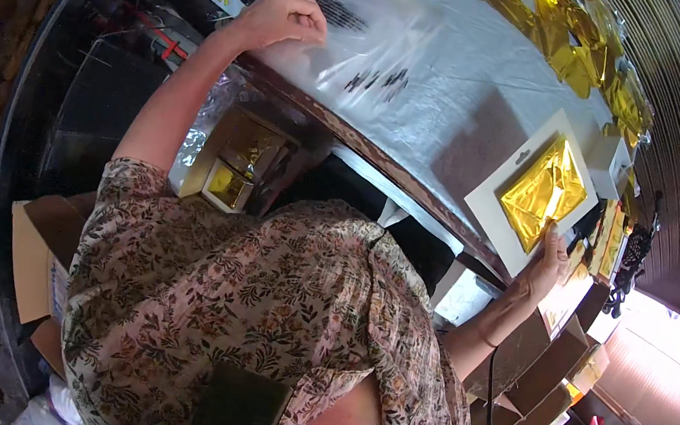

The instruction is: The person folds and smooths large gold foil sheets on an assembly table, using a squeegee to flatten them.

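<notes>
With curled fingers, my left hand (pixel 285 21) grips the edge of a clear plastic bag (pixel 372 59) with dark print, spread over the table. My right hand (pixel 545 265) pinches the lower corner of a white card (pixel 496 196) with a hang hole. A folded piece of shiny gold foil (pixel 547 191) lies flat on the card's face. The card is tilted up at the table's right end, well apart from the bag. Whether the bag is a single one or a stack, I cannot tell.
The table (pixel 456 80) has a grey cover, with more crumpled gold foil (pixel 561 26) along its far side. A small white box (pixel 609 165) stands beyond the card. Below the near edge sits an open carton (pixel 230 152) holding gold pieces; cardboard boxes (pixel 540 374) stand at right.
</notes>
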`<state>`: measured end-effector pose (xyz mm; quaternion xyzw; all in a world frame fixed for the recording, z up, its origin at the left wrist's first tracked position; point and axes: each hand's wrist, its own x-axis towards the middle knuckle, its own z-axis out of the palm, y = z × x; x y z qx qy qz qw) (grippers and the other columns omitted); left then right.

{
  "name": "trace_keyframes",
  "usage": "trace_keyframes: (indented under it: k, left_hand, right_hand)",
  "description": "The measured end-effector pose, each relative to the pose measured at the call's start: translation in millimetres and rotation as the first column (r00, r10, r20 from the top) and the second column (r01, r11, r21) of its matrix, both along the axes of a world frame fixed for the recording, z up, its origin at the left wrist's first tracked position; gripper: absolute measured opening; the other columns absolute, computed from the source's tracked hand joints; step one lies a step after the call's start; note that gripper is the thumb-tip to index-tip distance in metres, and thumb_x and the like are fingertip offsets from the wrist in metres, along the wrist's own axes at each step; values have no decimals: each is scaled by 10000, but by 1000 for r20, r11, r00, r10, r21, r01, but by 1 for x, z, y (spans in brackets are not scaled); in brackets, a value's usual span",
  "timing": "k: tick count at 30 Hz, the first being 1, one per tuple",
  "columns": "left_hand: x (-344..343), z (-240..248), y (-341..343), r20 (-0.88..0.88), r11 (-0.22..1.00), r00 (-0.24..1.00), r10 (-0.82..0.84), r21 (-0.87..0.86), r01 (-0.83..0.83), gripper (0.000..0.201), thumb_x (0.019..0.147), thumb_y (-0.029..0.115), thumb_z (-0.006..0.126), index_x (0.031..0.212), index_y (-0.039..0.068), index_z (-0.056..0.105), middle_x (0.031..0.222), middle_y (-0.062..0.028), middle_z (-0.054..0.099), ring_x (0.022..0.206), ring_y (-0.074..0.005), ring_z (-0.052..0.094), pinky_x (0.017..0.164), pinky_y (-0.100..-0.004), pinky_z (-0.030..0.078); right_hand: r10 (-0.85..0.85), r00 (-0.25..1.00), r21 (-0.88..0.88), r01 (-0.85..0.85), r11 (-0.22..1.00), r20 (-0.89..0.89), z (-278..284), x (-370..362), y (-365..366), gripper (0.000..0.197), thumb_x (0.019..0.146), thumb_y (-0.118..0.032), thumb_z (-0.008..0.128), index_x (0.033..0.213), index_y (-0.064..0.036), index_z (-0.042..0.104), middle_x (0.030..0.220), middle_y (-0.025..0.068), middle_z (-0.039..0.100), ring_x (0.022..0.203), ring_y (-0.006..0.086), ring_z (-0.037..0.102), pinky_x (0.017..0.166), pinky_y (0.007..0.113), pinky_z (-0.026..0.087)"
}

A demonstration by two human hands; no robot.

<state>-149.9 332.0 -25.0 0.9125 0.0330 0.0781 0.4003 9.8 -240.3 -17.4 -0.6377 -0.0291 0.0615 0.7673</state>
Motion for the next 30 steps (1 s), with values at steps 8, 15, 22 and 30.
trace_keyframes:
  k: [8, 15, 22, 30]
  left_hand:
    - [33, 56, -25, -57, 978, 985, 165, 138, -156, 214, 884, 224, 763, 895, 14, 721, 755, -42, 690, 690, -118, 621, 650, -303, 493]
    - [104, 72, -89, 127, 970, 992, 5, 240, -35, 265, 893, 304, 724, 876, 42, 694, 738, -93, 694, 637, -197, 645, 612, -346, 505]
    - [175, 4, -211, -211, 991, 977, -27, 121, 53, 335, 858, 367, 770, 840, 39, 703, 790, -123, 731, 742, -239, 712, 692, -378, 557]
    - [143, -20, -251, 130, 993, 988, -84, 93, 72, 467, 714, 371, 900, 916, 41, 639, 831, -119, 649, 749, -277, 644, 686, -398, 525]
  right_hand:
    - [24, 998, 23, -22, 999, -62, -3, 1, -12, 224, 978, -102, 681, 1128, 58, 724, 1060, 115, 756, 897, 149, 709, 822, 260, 556]
    - [-7, 996, 66, 13, 998, -89, -7, -5, -34, 198, 951, -100, 711, 1089, 39, 737, 1004, 93, 760, 824, 134, 700, 760, 247, 546]
    - [27, 988, -5, -28, 1000, -153, 4, -7, -27, 209, 953, -94, 697, 1092, 60, 726, 1028, 88, 750, 857, 108, 680, 787, 227, 515]
    - [27, 989, -1, -27, 1000, -148, -10, 1, -50, 150, 958, -115, 691, 981, 26, 736, 941, 69, 747, 774, 98, 658, 707, 229, 493]
